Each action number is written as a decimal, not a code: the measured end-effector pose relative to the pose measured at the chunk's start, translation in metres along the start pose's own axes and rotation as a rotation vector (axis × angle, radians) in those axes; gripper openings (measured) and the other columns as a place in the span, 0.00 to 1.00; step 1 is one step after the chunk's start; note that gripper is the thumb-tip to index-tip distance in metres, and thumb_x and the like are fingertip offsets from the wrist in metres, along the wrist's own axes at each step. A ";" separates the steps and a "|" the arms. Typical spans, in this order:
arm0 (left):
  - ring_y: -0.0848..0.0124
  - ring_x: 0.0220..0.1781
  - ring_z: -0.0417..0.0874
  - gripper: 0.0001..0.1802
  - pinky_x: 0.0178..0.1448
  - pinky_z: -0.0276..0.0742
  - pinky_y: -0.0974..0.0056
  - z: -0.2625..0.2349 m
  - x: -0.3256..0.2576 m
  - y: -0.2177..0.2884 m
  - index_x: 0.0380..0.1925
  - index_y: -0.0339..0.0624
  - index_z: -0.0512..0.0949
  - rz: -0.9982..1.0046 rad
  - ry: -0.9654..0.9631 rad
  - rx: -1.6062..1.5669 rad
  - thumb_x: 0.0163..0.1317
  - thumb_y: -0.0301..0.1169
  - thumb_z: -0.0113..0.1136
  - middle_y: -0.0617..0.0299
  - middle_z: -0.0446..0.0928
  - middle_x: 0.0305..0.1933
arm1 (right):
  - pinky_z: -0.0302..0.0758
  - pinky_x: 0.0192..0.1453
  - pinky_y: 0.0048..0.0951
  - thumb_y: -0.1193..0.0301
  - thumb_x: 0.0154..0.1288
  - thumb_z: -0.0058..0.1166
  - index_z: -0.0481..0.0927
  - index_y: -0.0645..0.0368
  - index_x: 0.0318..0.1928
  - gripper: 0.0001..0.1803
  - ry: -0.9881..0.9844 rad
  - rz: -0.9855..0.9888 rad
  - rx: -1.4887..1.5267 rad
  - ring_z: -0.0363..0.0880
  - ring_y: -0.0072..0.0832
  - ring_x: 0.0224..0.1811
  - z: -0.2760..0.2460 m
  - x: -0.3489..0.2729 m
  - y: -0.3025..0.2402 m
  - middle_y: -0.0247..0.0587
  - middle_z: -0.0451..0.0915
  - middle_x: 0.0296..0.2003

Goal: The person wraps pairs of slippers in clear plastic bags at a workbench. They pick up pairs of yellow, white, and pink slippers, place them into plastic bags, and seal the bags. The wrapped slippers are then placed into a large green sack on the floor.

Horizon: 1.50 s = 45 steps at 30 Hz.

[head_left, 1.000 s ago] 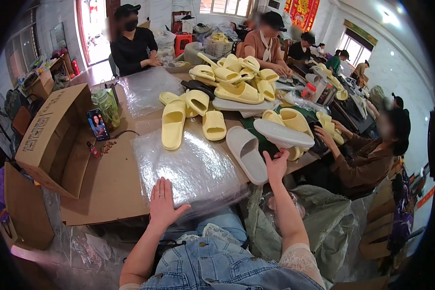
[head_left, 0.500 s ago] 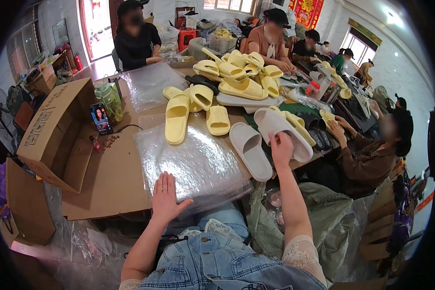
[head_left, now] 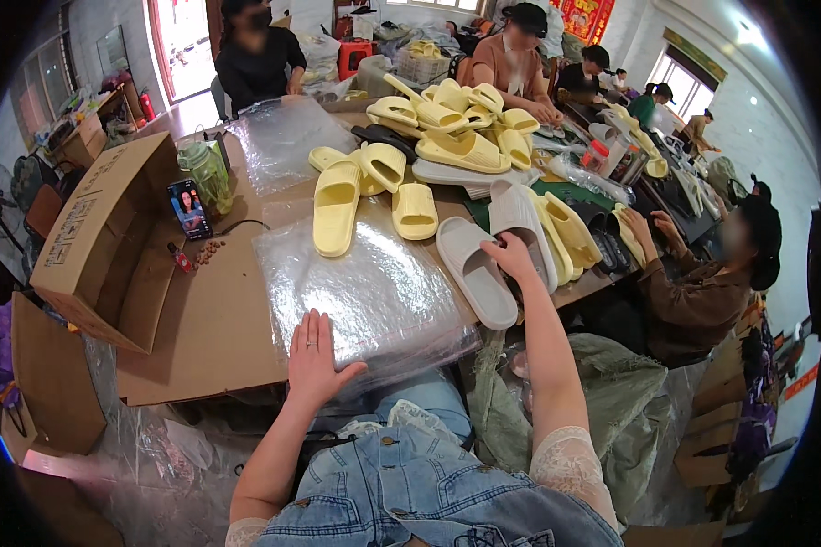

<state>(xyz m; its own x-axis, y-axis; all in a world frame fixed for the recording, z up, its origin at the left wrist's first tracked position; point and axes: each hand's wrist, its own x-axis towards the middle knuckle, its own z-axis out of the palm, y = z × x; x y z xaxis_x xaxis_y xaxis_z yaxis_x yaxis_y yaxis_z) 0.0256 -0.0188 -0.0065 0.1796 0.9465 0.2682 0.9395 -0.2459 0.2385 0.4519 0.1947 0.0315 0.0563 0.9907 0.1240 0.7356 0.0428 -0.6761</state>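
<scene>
My left hand (head_left: 316, 365) lies flat on a stack of clear plastic bags (head_left: 365, 283) at the table's front edge, fingers stretched. My right hand (head_left: 513, 259) is closed at the strap of a light grey slide slipper (head_left: 488, 287), which lies at a slant with its toe opening facing me. A second grey slipper (head_left: 518, 211) stands tipped on its side just behind that hand, close to the wrist; whether the fingers touch it too is hidden. Beyond the bags are a yellow slipper (head_left: 337, 214) and another short yellow slipper (head_left: 415, 211).
A heap of yellow slippers (head_left: 465, 150) fills the table's middle. At left stand an open cardboard box (head_left: 109, 237), a phone (head_left: 190, 211) and a green jar (head_left: 205, 178). A co-worker in brown (head_left: 702, 283) handles slippers at right. A woven sack (head_left: 602, 401) hangs below the edge.
My right hand has moved left and slightly away from me, from the right grey slipper to the left one. The right slipper has turned onto its side. My left hand stays put.
</scene>
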 end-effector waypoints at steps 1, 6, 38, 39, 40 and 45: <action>0.45 0.82 0.53 0.62 0.84 0.48 0.46 0.001 0.000 0.000 0.74 0.28 0.56 0.001 0.000 -0.002 0.54 0.66 0.67 0.35 0.56 0.79 | 0.76 0.60 0.42 0.52 0.57 0.66 0.78 0.72 0.56 0.37 -0.052 -0.004 0.018 0.82 0.52 0.53 -0.003 0.001 0.005 0.63 0.83 0.48; 0.44 0.83 0.53 0.62 0.84 0.48 0.45 -0.001 0.000 0.001 0.74 0.29 0.56 -0.003 -0.005 -0.016 0.54 0.66 0.67 0.36 0.56 0.79 | 0.78 0.57 0.43 0.61 0.49 0.70 0.73 0.66 0.61 0.39 0.077 0.019 -0.161 0.82 0.48 0.53 0.012 0.001 0.025 0.56 0.83 0.50; 0.44 0.83 0.52 0.64 0.84 0.47 0.44 0.004 0.001 -0.001 0.74 0.26 0.56 -0.003 0.011 0.021 0.54 0.70 0.63 0.37 0.54 0.80 | 0.76 0.60 0.47 0.76 0.59 0.61 0.70 0.65 0.62 0.29 0.001 -0.340 0.063 0.80 0.51 0.55 0.097 -0.108 -0.161 0.56 0.78 0.53; 0.45 0.83 0.52 0.65 0.84 0.47 0.44 0.003 0.001 -0.001 0.74 0.26 0.56 0.001 0.022 0.026 0.54 0.70 0.63 0.37 0.54 0.80 | 0.77 0.58 0.47 0.76 0.59 0.61 0.72 0.66 0.58 0.26 0.000 -0.357 0.111 0.81 0.51 0.52 0.105 -0.108 -0.161 0.55 0.80 0.48; 0.45 0.84 0.51 0.63 0.85 0.46 0.46 0.000 -0.001 0.001 0.75 0.27 0.56 -0.030 -0.019 0.002 0.55 0.66 0.65 0.36 0.54 0.80 | 0.78 0.56 0.46 0.74 0.60 0.61 0.72 0.66 0.57 0.24 -0.053 -0.293 0.157 0.82 0.50 0.49 0.110 -0.110 -0.162 0.54 0.81 0.45; 0.46 0.83 0.53 0.65 0.84 0.49 0.48 0.003 0.000 -0.003 0.76 0.32 0.54 -0.069 -0.002 0.001 0.51 0.64 0.70 0.38 0.54 0.80 | 0.80 0.48 0.43 0.67 0.63 0.65 0.73 0.66 0.52 0.23 -0.165 0.002 0.551 0.84 0.42 0.40 0.133 -0.095 -0.170 0.50 0.83 0.39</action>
<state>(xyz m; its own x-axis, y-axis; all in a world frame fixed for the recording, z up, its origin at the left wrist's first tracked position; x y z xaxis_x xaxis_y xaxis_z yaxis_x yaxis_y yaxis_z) 0.0235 -0.0177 -0.0102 0.1148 0.9617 0.2488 0.9499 -0.1795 0.2557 0.2324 0.1107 0.0381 -0.0813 0.9960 0.0376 0.2727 0.0585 -0.9603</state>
